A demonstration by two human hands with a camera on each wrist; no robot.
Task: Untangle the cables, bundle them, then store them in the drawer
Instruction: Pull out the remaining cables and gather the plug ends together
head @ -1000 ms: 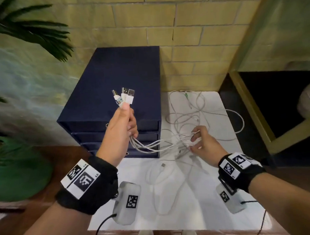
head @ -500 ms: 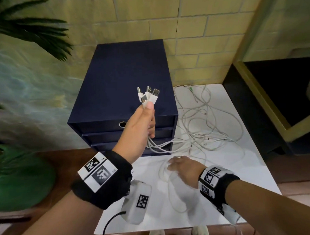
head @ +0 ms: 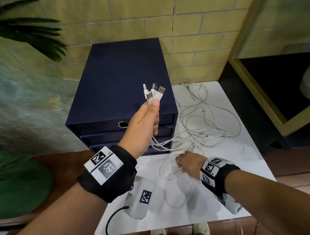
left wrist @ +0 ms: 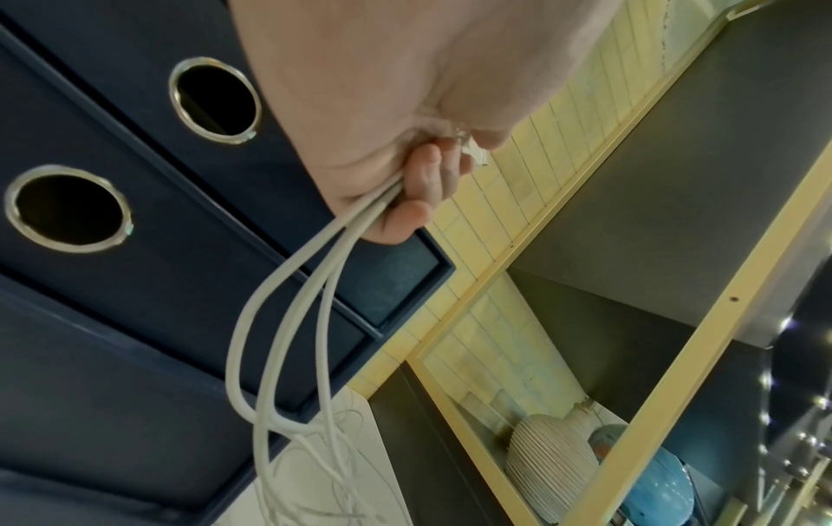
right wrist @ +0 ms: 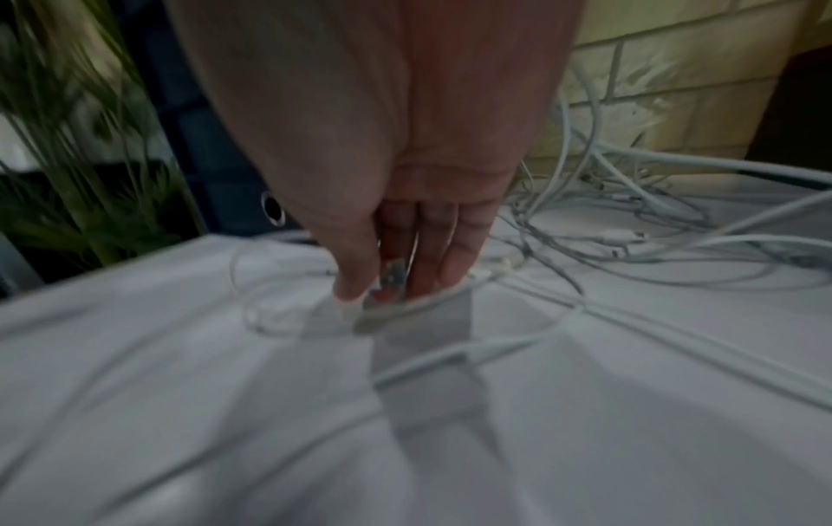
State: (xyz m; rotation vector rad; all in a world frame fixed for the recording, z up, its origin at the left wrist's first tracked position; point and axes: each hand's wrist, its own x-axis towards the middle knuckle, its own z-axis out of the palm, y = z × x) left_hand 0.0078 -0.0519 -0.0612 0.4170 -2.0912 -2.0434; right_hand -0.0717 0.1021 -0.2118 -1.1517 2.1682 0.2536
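Note:
My left hand [head: 153, 114] is raised in front of the dark blue drawer unit [head: 120, 79] and grips several white USB cables [head: 154, 94], plugs pointing up. The left wrist view shows their cords [left wrist: 288, 320] hanging from my fist [left wrist: 405, 199] down to the table. The rest of the cables lie in a loose tangle [head: 204, 131] on the white table [head: 242, 184]. My right hand [head: 179, 162] is low on the table near the unit's front. There its thumb and fingers [right wrist: 351, 284] pinch a metal cable plug [right wrist: 392, 279]. The drawers are closed.
Each drawer front has a round finger hole [head: 123, 124]. A potted plant with a green pot [head: 17, 185] stands to the left. A yellow-framed dark shelf [head: 265, 98] stands to the right, and a brick wall runs behind. More slack cord loops [head: 173, 196] lie near the table's front.
My right hand left the tangle, came down toward the table's front and closed on a loose plug. My left hand stayed raised with its cables.

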